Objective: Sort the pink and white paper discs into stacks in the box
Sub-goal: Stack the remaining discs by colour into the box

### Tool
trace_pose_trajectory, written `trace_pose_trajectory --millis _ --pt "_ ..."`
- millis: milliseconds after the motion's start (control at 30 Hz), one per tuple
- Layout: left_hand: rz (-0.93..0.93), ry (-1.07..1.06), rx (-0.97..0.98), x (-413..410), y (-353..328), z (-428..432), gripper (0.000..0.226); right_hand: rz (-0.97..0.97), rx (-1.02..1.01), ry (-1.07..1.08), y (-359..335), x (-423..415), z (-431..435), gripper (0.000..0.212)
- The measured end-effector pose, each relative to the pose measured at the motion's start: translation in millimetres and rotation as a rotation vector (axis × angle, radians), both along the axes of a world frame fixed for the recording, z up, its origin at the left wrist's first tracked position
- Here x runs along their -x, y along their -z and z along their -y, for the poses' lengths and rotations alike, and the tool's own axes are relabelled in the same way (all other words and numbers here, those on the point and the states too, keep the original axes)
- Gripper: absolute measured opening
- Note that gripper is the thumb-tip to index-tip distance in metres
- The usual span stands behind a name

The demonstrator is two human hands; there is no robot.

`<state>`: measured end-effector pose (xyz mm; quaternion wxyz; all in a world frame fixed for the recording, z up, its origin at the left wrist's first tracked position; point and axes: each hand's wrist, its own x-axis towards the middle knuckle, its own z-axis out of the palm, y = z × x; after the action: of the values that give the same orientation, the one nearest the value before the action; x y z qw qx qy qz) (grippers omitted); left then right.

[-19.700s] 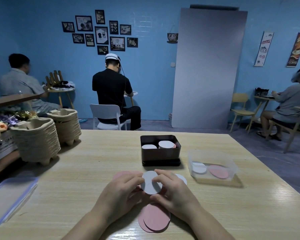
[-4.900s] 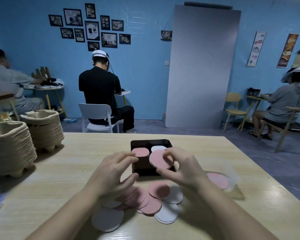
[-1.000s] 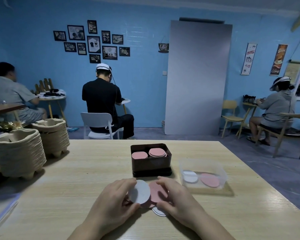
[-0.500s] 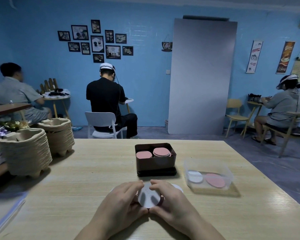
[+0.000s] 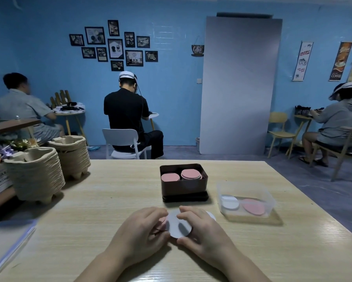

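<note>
White disc (image 5: 178,225) pinched by left hand (image 5: 142,235) and right hand (image 5: 203,231), wooden table (image 5: 114,200), box (image 5: 183,188) beyond; blue walls (image 5: 39,58)

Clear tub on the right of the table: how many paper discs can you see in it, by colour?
White disc: 1
Pink disc: 1
Total: 2

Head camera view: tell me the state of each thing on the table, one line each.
Brown box: open, two pink-topped stacks inside.
Clear tub: open, loose white disc and loose pink disc inside.
Held disc: white, pinched between both hands.
Left hand: grips its left edge.
Right hand: grips its right edge.
Pulp trays: stacked in two piles.
</note>
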<state>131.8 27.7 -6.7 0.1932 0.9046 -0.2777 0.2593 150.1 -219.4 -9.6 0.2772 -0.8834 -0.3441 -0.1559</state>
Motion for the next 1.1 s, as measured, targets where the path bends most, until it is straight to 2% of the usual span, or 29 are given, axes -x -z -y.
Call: trace_pose_trajectory --millis 100,267,367,600,767,1100 --pt "-0.025 -0.096 -0.030 -6 -7 -10 0.040 0.004 -0.002 0.027 2 -2 -1 0.050" --pt "-0.176 -0.246 -0.014 -15 8 -26 0.060 -0.037 -0.022 0.045 3 -4 0 0.048" --pt "-0.203 -0.269 0.021 -15 11 -26 0.061 -0.051 -0.028 0.055 3 -5 0 0.049" --pt "-0.128 -0.196 0.131 -4 6 -27 0.059 -0.098 -0.111 0.092 4 -9 1 0.047" --pt "-0.027 -0.086 0.065 5 -2 -17 0.050 -0.101 -0.103 0.078 2 -7 -1 0.049" --pt "0.010 0.051 -0.038 2 1 8 0.052 -0.065 -0.046 -0.067 -4 0 -5 0.059"
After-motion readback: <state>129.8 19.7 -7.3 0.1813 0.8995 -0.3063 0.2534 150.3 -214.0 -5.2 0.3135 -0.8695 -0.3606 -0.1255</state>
